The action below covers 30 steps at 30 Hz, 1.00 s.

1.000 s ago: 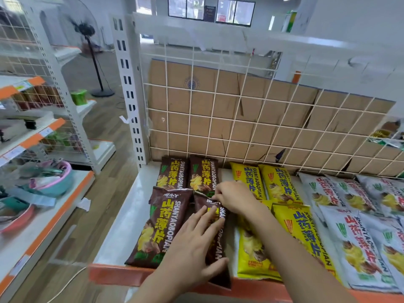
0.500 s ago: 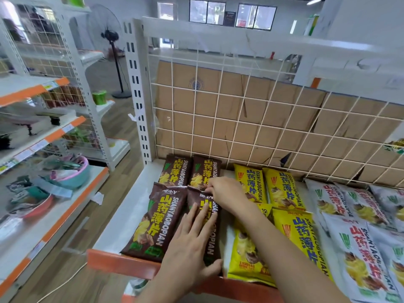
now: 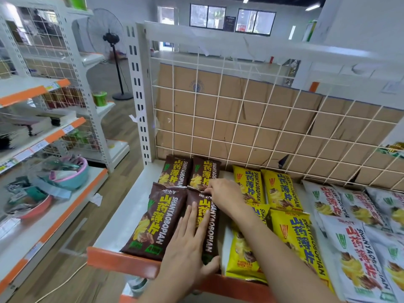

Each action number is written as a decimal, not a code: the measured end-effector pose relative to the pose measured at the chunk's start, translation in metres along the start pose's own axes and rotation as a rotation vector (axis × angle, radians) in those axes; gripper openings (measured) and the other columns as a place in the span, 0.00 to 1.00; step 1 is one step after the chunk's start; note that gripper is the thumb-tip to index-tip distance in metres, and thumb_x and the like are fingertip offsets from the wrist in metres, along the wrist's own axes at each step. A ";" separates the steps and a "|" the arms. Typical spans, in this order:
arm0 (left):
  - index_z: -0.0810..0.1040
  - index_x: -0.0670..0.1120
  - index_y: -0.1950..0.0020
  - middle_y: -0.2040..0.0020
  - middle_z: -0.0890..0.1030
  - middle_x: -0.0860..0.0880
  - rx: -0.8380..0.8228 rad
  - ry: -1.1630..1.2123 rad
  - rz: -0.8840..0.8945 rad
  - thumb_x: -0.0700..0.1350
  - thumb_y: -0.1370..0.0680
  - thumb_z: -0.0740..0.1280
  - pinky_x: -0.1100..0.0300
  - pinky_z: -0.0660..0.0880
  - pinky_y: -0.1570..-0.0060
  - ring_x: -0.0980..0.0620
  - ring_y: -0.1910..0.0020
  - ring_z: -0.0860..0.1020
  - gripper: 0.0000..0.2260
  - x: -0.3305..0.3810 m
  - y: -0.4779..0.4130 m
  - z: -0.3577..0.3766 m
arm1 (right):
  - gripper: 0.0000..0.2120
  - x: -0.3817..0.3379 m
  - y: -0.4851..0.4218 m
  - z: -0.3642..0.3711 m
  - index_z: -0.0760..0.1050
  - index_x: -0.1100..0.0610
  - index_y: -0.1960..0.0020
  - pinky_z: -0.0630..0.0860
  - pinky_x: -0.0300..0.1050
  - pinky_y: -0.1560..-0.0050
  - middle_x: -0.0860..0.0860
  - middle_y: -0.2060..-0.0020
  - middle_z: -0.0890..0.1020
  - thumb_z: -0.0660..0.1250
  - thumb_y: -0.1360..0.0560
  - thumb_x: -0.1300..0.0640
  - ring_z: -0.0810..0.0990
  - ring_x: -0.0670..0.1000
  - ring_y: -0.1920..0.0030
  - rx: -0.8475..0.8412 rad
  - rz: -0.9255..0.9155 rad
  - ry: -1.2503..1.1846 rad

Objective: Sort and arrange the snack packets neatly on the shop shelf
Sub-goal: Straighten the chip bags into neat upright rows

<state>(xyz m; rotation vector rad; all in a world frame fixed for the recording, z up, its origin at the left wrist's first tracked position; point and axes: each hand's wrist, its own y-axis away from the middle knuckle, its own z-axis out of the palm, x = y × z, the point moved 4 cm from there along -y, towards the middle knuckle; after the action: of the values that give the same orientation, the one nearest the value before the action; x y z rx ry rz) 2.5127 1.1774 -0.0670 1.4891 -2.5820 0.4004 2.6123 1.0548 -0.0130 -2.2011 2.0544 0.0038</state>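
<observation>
Shelf (image 3: pixel 122 226): white deck, orange front lip. Packets are laid flat in colour blocks, from left to right brown, yellow (image 3: pixel 282 191) and white (image 3: pixel 354 243).

Brown block: four packets, two by two. The back pair (image 3: pixel 205 171) is set close to the wire grid (image 3: pixel 240 119), which is backed by cardboard (image 3: pixel 218 132). The front-left packet (image 3: pixel 153 219) lies slightly askew, its lower end at the lip, and its top end overlaps the back pair.

The front-right packet (image 3: pixel 214 232) lies just beside the front-left one, touching along their long edges, with its lower end at the lip.

Left hand (image 3: pixel 188 243): laid palm-down on the lower half of the front-right packet. The fingers are straight and close together and are pressed flat on the wrapper. The thumb is hooked at the packet's lower right edge. Nothing is enclosed.

Right hand (image 3: pixel 225 191): reached across the yellow block, the forearm lying over a front yellow packet. The fingers are curled down onto the top seam of the front-right packet and the seam is pinched. The thumb is hidden.

Background, left: a second shelving unit is seen with plastic basins (image 3: pixel 72 173), and a pedestal fan (image 3: pixel 109 38) stands on the floor behind it.
</observation>
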 end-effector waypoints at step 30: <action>0.51 0.54 0.23 0.23 0.46 0.56 0.090 0.439 -0.343 0.56 0.22 0.61 0.52 0.69 0.41 0.51 0.27 0.58 0.31 -0.090 -0.001 -0.032 | 0.37 -0.058 0.085 0.031 0.45 0.47 0.24 0.41 0.46 0.27 0.50 0.24 0.40 0.52 0.28 0.37 0.38 0.52 0.25 -0.002 0.297 -0.365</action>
<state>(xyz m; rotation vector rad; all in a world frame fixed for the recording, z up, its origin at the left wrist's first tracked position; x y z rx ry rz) 2.5587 1.2607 -0.0585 1.6165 -1.9558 0.7117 2.5263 1.1098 -0.0468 -1.7159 2.1339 0.4034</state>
